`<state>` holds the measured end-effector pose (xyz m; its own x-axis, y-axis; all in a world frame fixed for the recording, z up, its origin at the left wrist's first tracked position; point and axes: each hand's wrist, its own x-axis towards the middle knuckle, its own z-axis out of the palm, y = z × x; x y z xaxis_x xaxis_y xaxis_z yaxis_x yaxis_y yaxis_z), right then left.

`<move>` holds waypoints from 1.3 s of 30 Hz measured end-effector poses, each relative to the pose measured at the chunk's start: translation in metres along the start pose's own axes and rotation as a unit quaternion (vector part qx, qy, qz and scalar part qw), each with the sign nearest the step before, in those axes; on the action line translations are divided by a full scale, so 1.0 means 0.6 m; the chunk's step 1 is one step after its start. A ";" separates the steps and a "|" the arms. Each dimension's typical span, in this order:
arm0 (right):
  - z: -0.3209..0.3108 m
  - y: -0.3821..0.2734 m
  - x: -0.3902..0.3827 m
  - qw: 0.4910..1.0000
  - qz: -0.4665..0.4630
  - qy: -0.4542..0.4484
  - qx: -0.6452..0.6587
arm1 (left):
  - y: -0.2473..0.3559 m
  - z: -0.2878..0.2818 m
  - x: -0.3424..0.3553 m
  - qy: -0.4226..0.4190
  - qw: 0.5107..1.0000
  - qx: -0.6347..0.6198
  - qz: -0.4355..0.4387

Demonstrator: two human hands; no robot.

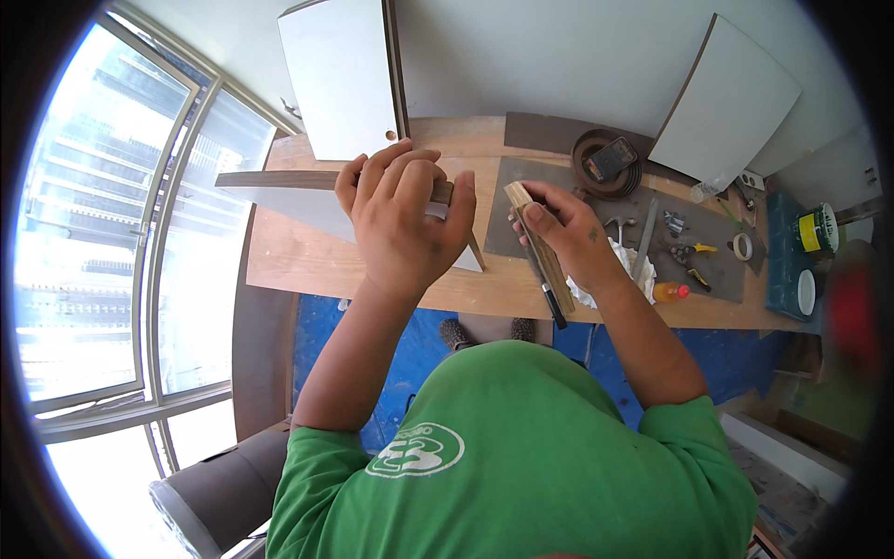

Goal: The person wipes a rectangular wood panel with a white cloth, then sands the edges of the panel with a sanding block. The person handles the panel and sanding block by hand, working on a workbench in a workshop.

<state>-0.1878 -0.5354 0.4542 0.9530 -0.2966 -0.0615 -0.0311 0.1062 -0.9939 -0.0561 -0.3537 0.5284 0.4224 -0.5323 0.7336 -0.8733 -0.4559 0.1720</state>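
My left hand (402,219) rests on the brown edge of a white-faced board (298,198), its bent fingers hooked over that edge and its thumb apart from them. The board is tilted above the wooden worktable (307,256). In my right hand (565,233), closed with the thumb on top, are a short wooden strip (555,272) and a slim black-handled tool (553,303) lying along it. The tool's kind is unclear. Beneath my right wrist lies a crumpled white cloth or bag (584,296), partly hidden.
A white panel (340,79) leans against the wall; another (726,98) leans at the right. Edge-band coil (582,149), hammer (622,224), yellow-handled pliers (703,248), tape roll (742,246) and orange bottle (669,292) lie on the table. A teal case (787,247) stands at its right end.
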 end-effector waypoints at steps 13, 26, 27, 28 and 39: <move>0.002 -0.028 -0.012 0.993 -0.028 0.003 0.117 | -0.034 0.001 0.009 -0.018 0.997 -0.003 0.072; 0.117 -0.150 0.107 0.926 -0.364 0.063 -0.082 | -0.169 0.023 0.010 0.137 0.990 0.009 0.039; 0.122 -0.155 0.117 0.920 -0.380 0.057 -0.079 | -0.172 0.029 0.006 0.150 0.988 0.014 0.043; 0.126 -0.158 0.122 0.916 -0.389 0.057 -0.076 | -0.174 0.032 0.002 0.162 0.986 0.016 0.047; 0.144 -0.120 0.090 0.937 -0.295 0.116 -0.147 | -0.166 0.034 0.002 0.227 0.973 0.014 0.047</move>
<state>-0.1080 -0.4772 0.5302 0.7402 -0.4240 0.5218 0.3657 -0.3974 -0.8416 0.0364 -0.3236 0.4987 0.1849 -0.2060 0.9609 -0.8928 -0.4440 0.0766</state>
